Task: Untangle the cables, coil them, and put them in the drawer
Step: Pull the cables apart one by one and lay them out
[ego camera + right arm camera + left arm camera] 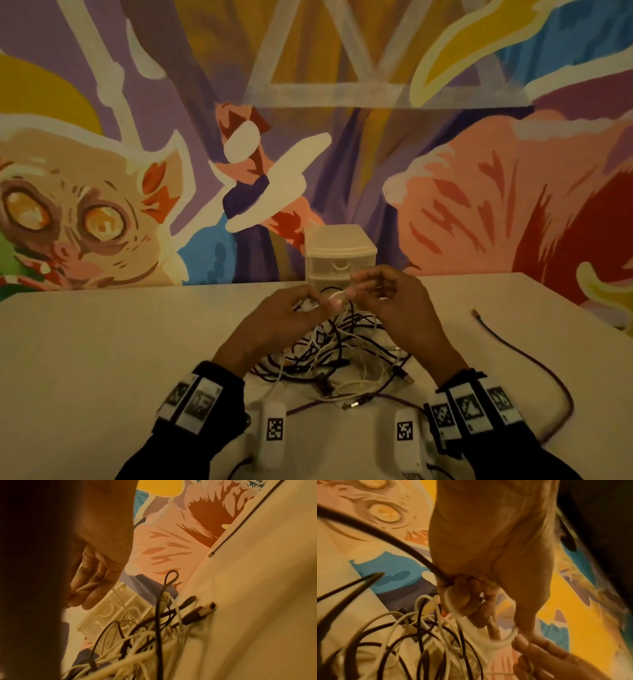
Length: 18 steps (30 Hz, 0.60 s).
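Both hands raised over the tangle, lifting one white cable clear, likely so its run through the knot can be traced. Left hand at 9 o'clock of the lifted loop, fingers curled, pinching the white cable; a dark strand also passes its grip. Right hand at 3 o'clock, fingers curled round the same cable. Wrists low, knuckles up, fingertips nearly meeting. Tangle lies on the table, mostly below the hands, still knotted. Drawers at 12 o'clock, against the wall, seemingly closed; view dim. One purple cable trails out to 3 o'clock.
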Each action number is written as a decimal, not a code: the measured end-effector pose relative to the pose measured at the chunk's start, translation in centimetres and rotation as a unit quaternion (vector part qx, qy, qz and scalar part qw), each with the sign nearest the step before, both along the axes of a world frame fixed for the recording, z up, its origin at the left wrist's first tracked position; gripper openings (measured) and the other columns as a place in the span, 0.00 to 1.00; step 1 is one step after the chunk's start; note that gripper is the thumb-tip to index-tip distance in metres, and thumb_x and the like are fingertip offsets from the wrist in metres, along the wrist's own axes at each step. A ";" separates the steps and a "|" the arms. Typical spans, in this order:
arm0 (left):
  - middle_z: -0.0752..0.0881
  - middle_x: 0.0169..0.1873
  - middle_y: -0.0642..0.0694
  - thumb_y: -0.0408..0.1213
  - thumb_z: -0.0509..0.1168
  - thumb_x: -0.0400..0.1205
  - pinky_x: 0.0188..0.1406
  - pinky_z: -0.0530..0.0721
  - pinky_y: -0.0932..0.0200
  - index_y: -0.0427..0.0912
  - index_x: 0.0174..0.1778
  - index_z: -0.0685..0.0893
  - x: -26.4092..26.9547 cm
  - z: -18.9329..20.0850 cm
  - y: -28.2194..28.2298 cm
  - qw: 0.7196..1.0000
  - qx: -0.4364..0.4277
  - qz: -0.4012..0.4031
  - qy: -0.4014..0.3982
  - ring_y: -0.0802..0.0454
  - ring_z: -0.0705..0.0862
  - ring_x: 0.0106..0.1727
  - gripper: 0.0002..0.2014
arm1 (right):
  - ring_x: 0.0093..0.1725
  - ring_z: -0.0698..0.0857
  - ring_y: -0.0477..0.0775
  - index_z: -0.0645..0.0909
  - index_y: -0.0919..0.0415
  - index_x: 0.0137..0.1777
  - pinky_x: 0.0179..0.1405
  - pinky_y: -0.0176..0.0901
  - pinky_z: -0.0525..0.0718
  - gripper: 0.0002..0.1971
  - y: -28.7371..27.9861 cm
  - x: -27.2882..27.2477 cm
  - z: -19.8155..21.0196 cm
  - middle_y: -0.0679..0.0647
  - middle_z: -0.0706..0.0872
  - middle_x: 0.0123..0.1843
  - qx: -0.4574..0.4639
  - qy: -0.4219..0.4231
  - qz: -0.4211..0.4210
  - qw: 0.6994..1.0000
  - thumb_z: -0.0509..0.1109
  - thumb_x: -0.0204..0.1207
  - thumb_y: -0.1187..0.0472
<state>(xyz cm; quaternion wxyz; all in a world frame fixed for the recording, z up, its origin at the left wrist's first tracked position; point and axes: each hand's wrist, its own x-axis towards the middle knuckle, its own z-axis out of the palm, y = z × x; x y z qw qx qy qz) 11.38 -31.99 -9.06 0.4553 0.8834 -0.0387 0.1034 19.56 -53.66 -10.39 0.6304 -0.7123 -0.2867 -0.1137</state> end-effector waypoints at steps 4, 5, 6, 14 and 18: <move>0.91 0.40 0.63 0.65 0.71 0.84 0.49 0.83 0.57 0.61 0.47 0.94 1.1 -1.9 -0.2 0.998 0.056 -0.004 -0.009 0.68 0.85 0.40 0.13 | 0.56 0.93 0.49 0.92 0.53 0.56 0.59 0.50 0.93 0.06 -0.3 0.9 -1.3 0.46 0.96 0.53 0.019 0.001 0.003 1.000 0.81 0.81 0.62; 0.90 0.38 0.61 0.61 0.70 0.86 0.47 0.82 0.57 0.58 0.48 0.94 1.1 -2.1 -0.3 0.999 0.026 -0.013 -0.033 0.65 0.84 0.37 0.13 | 0.59 0.93 0.50 0.92 0.51 0.57 0.60 0.53 0.93 0.06 -0.3 1.6 -1.8 0.46 0.95 0.56 0.038 0.003 -0.009 0.999 0.78 0.84 0.63; 0.90 0.38 0.59 0.57 0.69 0.88 0.47 0.83 0.58 0.55 0.49 0.93 0.9 -2.2 -0.3 0.998 -0.017 -0.017 -0.061 0.62 0.84 0.38 0.13 | 0.63 0.92 0.51 0.91 0.50 0.58 0.60 0.55 0.93 0.08 -0.6 2.2 -2.4 0.46 0.95 0.59 0.060 0.011 -0.032 0.998 0.74 0.87 0.63; 0.70 0.28 0.50 0.57 0.64 0.89 0.28 0.61 0.56 0.48 0.55 0.92 0.0 -2.7 1.6 0.973 -0.208 -0.013 -0.102 0.50 0.61 0.30 0.18 | 0.54 0.93 0.45 0.90 0.49 0.65 0.56 0.48 0.94 0.13 0.3 3.3 -4.0 0.44 0.95 0.57 -0.004 0.110 -0.048 0.993 0.76 0.84 0.63; 0.68 0.28 0.54 0.57 0.64 0.88 0.26 0.61 0.58 0.46 0.56 0.92 -0.1 -2.7 1.8 0.965 -0.240 -0.027 -0.103 0.53 0.60 0.29 0.19 | 0.46 0.90 0.36 0.93 0.47 0.62 0.45 0.27 0.83 0.10 1.6 4.5 -2.2 0.41 0.94 0.52 -0.106 0.065 -0.071 0.990 0.79 0.82 0.50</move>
